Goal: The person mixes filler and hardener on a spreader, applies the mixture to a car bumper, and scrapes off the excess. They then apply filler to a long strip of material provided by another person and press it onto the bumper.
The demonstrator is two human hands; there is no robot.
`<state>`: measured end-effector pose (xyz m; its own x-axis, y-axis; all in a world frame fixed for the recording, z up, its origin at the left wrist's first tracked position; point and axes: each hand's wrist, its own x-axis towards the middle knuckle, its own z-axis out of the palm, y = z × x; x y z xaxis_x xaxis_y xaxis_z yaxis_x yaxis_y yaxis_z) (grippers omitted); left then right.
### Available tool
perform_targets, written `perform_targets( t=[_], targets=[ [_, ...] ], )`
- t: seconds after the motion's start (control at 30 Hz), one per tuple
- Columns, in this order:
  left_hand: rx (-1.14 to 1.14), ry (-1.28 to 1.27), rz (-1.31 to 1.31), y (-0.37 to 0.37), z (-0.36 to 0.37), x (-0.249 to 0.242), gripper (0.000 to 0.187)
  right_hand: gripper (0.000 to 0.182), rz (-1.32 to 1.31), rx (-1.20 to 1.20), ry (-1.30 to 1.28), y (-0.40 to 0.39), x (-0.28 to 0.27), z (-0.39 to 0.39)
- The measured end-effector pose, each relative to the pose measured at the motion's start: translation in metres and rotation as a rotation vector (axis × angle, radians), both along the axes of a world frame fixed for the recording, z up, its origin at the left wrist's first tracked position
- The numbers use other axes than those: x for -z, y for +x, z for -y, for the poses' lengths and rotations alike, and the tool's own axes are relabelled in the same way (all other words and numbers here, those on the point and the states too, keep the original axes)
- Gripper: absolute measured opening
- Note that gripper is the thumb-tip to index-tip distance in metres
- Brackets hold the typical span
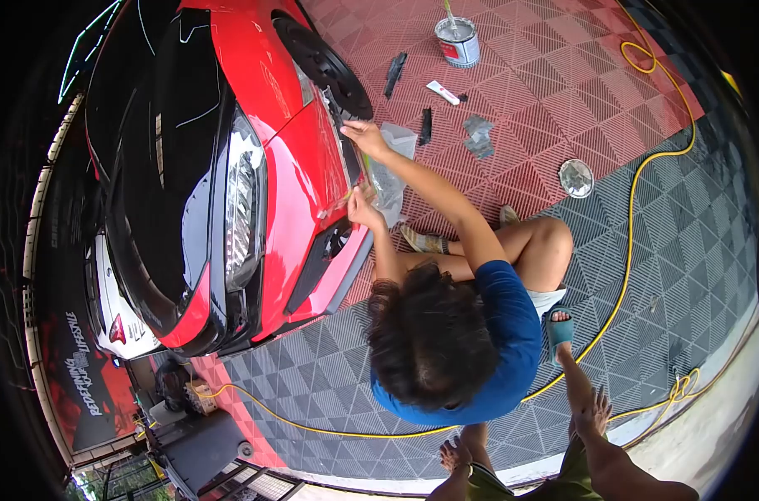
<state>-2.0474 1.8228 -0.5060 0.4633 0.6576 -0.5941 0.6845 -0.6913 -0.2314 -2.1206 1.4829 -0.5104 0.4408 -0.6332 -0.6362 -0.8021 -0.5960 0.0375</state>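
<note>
My left hand (454, 454) rests on my left leg at the bottom of the head view, fingers spread and nothing in it. On the other leg lies my right hand (593, 416), also open, with its fingers apart over the knee. Just ahead of them, a co-worker in a blue shirt (513, 359) sits on the floor. Both of the co-worker's hands touch the edge of a red car's bumper (300, 196), where clear film or tape shows. A translucent sheet (389, 179) lies beside that bumper.
A paint can (457, 43) with a stick in it, a white tube (443, 93), dark strips and a round lid (576, 179) lie on the tiled floor. A yellow hose (632, 225) runs across the right side and behind the co-worker.
</note>
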Motion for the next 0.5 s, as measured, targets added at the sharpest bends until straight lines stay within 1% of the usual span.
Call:
perform_targets(
  t=[0.33, 0.5],
  targets=[
    [0.039, 0.022, -0.018, 0.008, 0.000, 0.002, 0.055, 0.077, -0.063, 0.029, 0.030, 0.005, 0.001, 0.002],
    [0.048, 0.033, 0.013, 0.008, -0.001, 0.005, 0.055, 0.079, -0.091, 0.040, 0.032, 0.015, -0.004, 0.003]
  ],
)
